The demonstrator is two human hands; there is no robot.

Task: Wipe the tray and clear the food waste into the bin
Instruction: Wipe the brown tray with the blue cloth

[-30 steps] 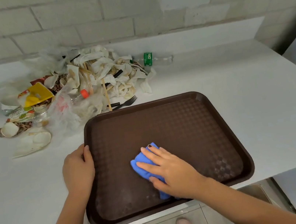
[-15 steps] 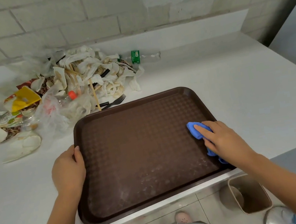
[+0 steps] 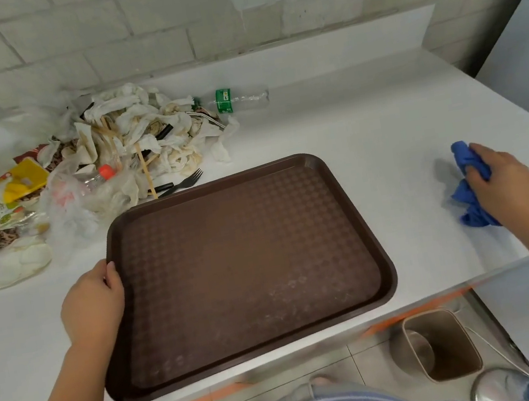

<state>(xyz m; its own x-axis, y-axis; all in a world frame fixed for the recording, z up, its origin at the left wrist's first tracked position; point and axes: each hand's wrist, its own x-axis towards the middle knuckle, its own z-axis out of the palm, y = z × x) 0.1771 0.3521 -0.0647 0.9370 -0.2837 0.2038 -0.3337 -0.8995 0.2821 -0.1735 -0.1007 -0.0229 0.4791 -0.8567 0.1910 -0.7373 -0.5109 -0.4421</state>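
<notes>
A brown tray point(image 3: 242, 266) lies on the white counter, its near edge hanging a little over the counter's front. My left hand point(image 3: 94, 303) grips the tray's left rim. My right hand point(image 3: 503, 186) is off the tray to the right, closed on a crumpled blue cloth point(image 3: 471, 188) that rests on the counter. A heap of food waste point(image 3: 116, 151) with dirty napkins, wrappers, chopsticks and a black fork point(image 3: 184, 183) sits behind the tray's far left corner. A beige bin point(image 3: 442, 345) stands on the floor below the counter's front right.
A clear plastic bottle with a green label point(image 3: 238, 99) lies at the back near the wall. A bottle with an orange cap point(image 3: 98, 178) is in the heap. A metal lid point(image 3: 507, 385) is on the floor by the bin. My feet are under the counter edge.
My right hand has swept the blue cloth from the tray's middle to its right edge, then off the tray onto the counter to the right. My left hand stays on the left rim.
</notes>
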